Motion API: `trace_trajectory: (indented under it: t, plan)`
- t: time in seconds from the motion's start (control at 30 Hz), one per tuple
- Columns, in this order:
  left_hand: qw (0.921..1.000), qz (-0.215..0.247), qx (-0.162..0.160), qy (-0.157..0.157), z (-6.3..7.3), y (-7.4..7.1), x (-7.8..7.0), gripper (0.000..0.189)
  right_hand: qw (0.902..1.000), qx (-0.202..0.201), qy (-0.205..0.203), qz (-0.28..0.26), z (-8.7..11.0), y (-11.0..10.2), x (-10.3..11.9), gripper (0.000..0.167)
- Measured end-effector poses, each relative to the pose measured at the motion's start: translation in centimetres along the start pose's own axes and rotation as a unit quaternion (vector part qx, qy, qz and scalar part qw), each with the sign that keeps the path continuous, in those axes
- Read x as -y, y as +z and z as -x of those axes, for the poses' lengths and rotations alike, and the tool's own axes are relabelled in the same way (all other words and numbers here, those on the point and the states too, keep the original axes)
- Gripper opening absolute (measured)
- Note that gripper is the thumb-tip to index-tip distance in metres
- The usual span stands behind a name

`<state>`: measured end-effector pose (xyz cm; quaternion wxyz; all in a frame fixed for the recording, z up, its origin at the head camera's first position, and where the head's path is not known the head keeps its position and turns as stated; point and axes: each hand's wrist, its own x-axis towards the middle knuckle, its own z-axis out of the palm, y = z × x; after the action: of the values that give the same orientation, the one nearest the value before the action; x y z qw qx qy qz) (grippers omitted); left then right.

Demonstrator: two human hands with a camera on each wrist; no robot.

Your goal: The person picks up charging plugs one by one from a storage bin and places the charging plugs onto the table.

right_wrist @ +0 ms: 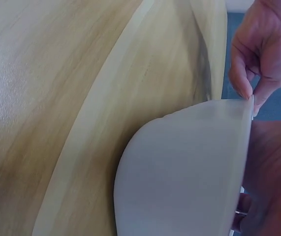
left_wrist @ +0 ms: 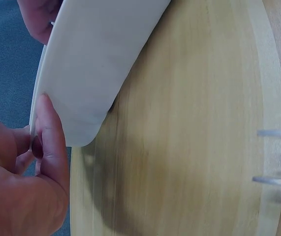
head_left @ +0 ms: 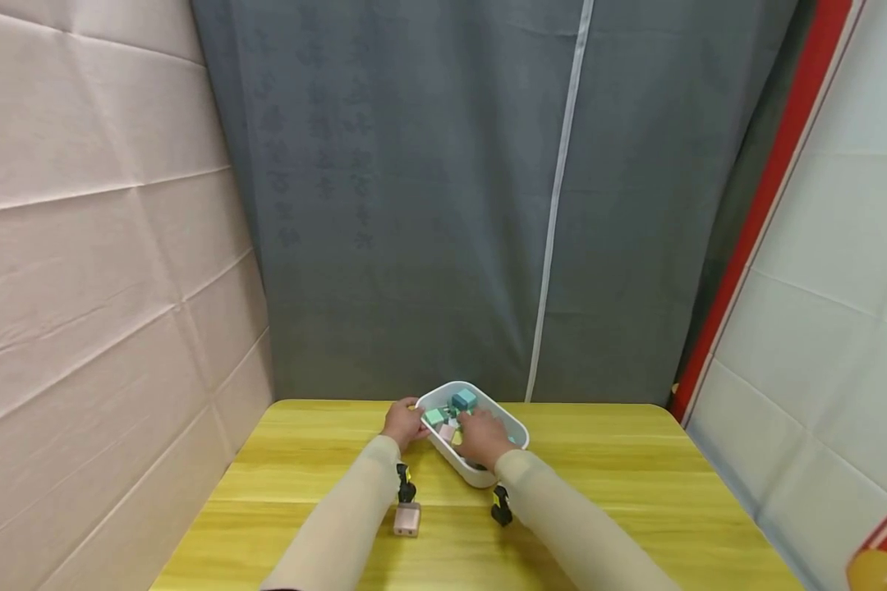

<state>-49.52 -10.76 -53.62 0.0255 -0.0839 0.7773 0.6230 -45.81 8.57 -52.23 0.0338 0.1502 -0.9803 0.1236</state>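
A white plastic bin (head_left: 518, 428) sits near the far side of the table, turned at an angle. Inside lie several small blocks, among them a blue one (head_left: 464, 400), a green one (head_left: 434, 417) and a pink one (head_left: 447, 432). At the bin's left corner my left hand (head_left: 402, 422) pinches the rim, thumb outside the wall in the left wrist view (left_wrist: 24, 182). My right hand (head_left: 483, 437) reaches over the near right rim, fingers down among the blocks. The wall hides most of those fingers in the right wrist view; I cannot tell whether they grip a block.
Yellow wood-grain table (head_left: 621, 484) lies under the bin. A small pink box (head_left: 407, 519) is below my left wrist, beside a black wrist mount (head_left: 406, 486). Another black mount (head_left: 501, 505) is at my right wrist. A grey curtain (head_left: 414, 205) hangs behind the table, pale cloth at both sides.
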Motion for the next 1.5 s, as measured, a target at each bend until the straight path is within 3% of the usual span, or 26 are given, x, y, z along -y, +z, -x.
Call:
trace_trajectory:
  t: [0.43,0.7,1.0,1.27,1.5]
  plan:
    - [1.0000,-0.001,0.004,0.006,0.0,0.2,0.1,0.042,0.9971,0.002,-0.016,0.075,-0.5,0.6,0.4,0.034]
    - [1.0000,-0.005,0.007,0.004,-0.1,0.2,0.3,0.043,0.9964,-0.009,-0.018,0.082,-0.7,1.0,0.0,0.033]
    - [1.0000,-0.004,0.006,0.000,-0.2,0.2,0.1,0.043,0.9968,-0.035,-0.042,0.058,-1.0,1.6,-0.8,0.027]
    - [1.0000,-0.001,0.003,-0.001,0.0,0.4,0.1,0.043,0.9961,-0.054,-0.061,0.033,-0.8,1.9,-1.3,0.030]
    - [0.9999,-0.001,0.001,0.013,-0.1,0.3,0.4,0.043,0.9968,-0.048,-0.062,0.016,-0.9,1.8,-1.4,0.039]
